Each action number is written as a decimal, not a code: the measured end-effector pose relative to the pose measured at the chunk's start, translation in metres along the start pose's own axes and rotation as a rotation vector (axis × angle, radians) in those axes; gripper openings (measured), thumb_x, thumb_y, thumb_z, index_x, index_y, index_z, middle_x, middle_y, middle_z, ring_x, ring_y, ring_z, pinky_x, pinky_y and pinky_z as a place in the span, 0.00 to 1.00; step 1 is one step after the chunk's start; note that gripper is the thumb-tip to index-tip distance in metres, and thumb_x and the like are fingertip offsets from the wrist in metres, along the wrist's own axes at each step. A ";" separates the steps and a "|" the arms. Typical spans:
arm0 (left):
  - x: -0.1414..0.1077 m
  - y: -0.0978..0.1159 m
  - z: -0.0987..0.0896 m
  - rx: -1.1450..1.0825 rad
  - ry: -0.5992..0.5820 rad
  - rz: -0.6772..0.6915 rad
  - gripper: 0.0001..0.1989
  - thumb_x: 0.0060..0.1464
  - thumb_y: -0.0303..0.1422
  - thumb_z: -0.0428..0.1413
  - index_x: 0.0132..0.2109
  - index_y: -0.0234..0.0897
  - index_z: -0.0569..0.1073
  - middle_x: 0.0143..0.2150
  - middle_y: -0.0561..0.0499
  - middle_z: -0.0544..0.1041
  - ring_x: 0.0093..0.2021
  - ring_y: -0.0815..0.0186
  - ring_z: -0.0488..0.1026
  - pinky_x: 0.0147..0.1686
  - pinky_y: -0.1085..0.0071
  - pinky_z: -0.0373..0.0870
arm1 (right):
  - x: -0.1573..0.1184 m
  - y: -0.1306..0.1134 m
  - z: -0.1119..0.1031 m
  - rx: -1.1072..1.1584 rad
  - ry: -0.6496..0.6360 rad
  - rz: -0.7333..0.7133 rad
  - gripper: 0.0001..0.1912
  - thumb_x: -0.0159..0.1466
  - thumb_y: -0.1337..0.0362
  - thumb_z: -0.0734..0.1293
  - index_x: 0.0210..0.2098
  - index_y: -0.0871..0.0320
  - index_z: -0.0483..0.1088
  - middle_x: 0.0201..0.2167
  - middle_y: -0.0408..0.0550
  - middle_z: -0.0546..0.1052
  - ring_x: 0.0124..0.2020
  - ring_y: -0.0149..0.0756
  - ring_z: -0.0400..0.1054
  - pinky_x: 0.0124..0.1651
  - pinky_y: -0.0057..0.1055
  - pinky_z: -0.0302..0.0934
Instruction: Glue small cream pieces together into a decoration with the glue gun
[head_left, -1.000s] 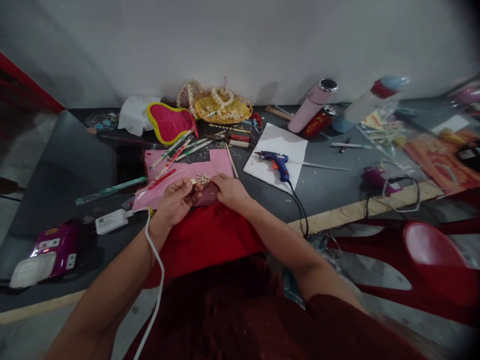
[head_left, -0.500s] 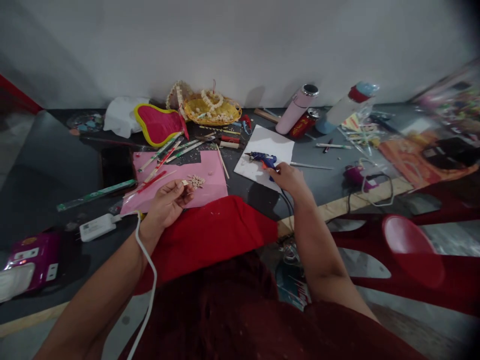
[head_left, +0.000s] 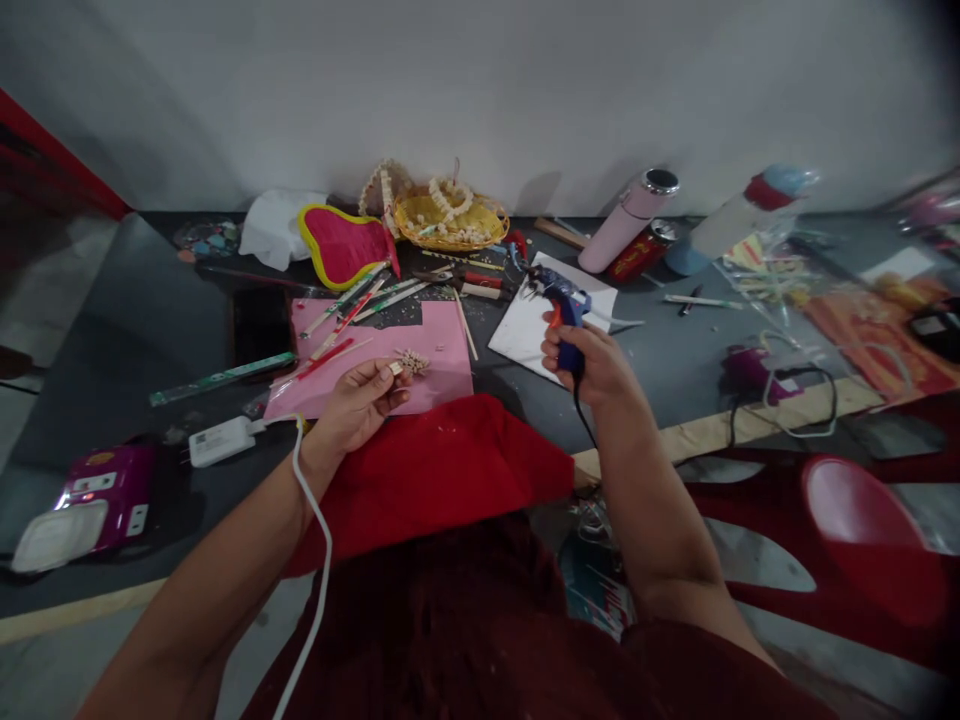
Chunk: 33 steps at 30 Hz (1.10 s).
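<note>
My right hand (head_left: 589, 360) is wrapped round the handle of a blue hot glue gun (head_left: 568, 310), raised over a white sheet (head_left: 517, 330), with its nozzle pointing left. A black cord hangs from the handle. My left hand (head_left: 367, 400) pinches a small pale wooden piece (head_left: 395, 369) between thumb and fingertips. Just beyond those fingertips, a pile of small pale pieces (head_left: 412, 362) lies on pink paper (head_left: 450, 375). A red cloth (head_left: 450, 450) covers the table edge below the left hand.
Behind stand a yellow basket (head_left: 409, 235), a pink flask (head_left: 626, 220) and a red can (head_left: 641, 250). Wrapped sticks (head_left: 360, 300) lie across the paper. A white charger (head_left: 223, 442) trails its cable over my left forearm. Purple extension box (head_left: 109, 490) sits at left; a red chair (head_left: 862, 530) is at right.
My right hand has lifted the glue gun from the white sheet and closed round its handle. The left hand keeps its pinch on the small piece. The view has shifted slightly left.
</note>
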<state>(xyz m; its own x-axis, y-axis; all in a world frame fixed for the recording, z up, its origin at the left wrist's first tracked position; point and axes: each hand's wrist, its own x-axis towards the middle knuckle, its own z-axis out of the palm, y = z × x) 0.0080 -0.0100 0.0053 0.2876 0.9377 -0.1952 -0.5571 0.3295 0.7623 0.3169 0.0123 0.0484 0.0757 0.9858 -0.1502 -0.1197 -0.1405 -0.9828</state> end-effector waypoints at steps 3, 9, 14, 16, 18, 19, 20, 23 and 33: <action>0.000 0.001 0.000 0.003 -0.002 0.002 0.08 0.46 0.32 0.63 0.34 0.33 0.75 0.32 0.49 0.77 0.33 0.71 0.74 0.33 0.77 0.73 | -0.011 0.006 0.035 0.108 -0.167 0.003 0.13 0.54 0.66 0.68 0.40 0.58 0.68 0.34 0.45 0.71 0.31 0.28 0.65 0.25 0.23 0.59; 0.001 0.003 0.002 -0.024 0.059 -0.026 0.11 0.42 0.32 0.66 0.33 0.32 0.75 0.31 0.50 0.77 0.32 0.71 0.74 0.32 0.77 0.73 | -0.021 0.039 0.072 0.211 -0.452 0.029 0.14 0.57 0.62 0.69 0.40 0.57 0.63 0.39 0.47 0.71 0.28 0.26 0.64 0.26 0.26 0.59; 0.002 0.003 0.002 -0.037 0.085 -0.016 0.10 0.42 0.32 0.66 0.32 0.32 0.75 0.30 0.51 0.76 0.32 0.71 0.74 0.31 0.77 0.73 | -0.023 0.051 0.072 0.212 -0.546 0.033 0.14 0.61 0.55 0.65 0.41 0.56 0.61 0.37 0.45 0.69 0.25 0.24 0.60 0.27 0.27 0.59; 0.003 0.003 0.001 -0.038 0.083 -0.018 0.10 0.43 0.31 0.66 0.31 0.32 0.74 0.30 0.51 0.76 0.31 0.72 0.73 0.31 0.78 0.73 | -0.024 0.050 0.072 0.197 -0.548 0.025 0.14 0.62 0.54 0.64 0.41 0.55 0.60 0.35 0.44 0.68 0.24 0.24 0.58 0.28 0.27 0.59; 0.003 0.002 0.001 -0.036 0.084 -0.027 0.10 0.43 0.32 0.66 0.32 0.32 0.74 0.30 0.51 0.76 0.31 0.71 0.73 0.31 0.77 0.73 | -0.025 0.049 0.072 0.170 -0.563 0.012 0.13 0.63 0.53 0.63 0.41 0.55 0.60 0.34 0.44 0.67 0.24 0.24 0.58 0.28 0.27 0.58; 0.003 0.002 0.001 -0.035 0.087 -0.029 0.10 0.42 0.32 0.66 0.32 0.32 0.74 0.30 0.51 0.76 0.31 0.71 0.73 0.31 0.77 0.73 | -0.026 0.048 0.073 0.154 -0.577 0.002 0.13 0.63 0.54 0.63 0.41 0.55 0.60 0.33 0.44 0.67 0.24 0.24 0.58 0.27 0.27 0.58; 0.003 0.002 0.001 -0.033 0.090 -0.030 0.10 0.42 0.32 0.66 0.32 0.32 0.74 0.30 0.50 0.76 0.31 0.71 0.73 0.31 0.77 0.73 | -0.026 0.048 0.073 0.136 -0.592 -0.009 0.12 0.64 0.54 0.62 0.41 0.55 0.60 0.33 0.44 0.67 0.24 0.24 0.58 0.27 0.27 0.57; 0.003 0.002 0.000 -0.033 0.088 -0.029 0.10 0.43 0.32 0.66 0.31 0.31 0.74 0.30 0.50 0.76 0.30 0.72 0.73 0.31 0.78 0.73 | -0.026 0.049 0.073 0.092 -0.613 -0.030 0.12 0.64 0.54 0.62 0.40 0.55 0.60 0.33 0.43 0.66 0.24 0.24 0.58 0.28 0.27 0.57; 0.004 0.001 -0.001 -0.024 0.097 -0.030 0.10 0.43 0.32 0.65 0.30 0.32 0.72 0.30 0.51 0.76 0.32 0.71 0.74 0.32 0.77 0.72 | -0.026 0.053 0.074 0.095 -0.604 -0.034 0.13 0.64 0.54 0.62 0.40 0.56 0.59 0.31 0.42 0.65 0.24 0.24 0.57 0.27 0.26 0.56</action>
<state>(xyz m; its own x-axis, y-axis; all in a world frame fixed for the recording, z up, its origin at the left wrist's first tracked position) 0.0080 -0.0054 0.0041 0.2279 0.9333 -0.2776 -0.5683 0.3590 0.7404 0.2358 -0.0137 0.0083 -0.4906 0.8714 -0.0044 -0.2172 -0.1272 -0.9678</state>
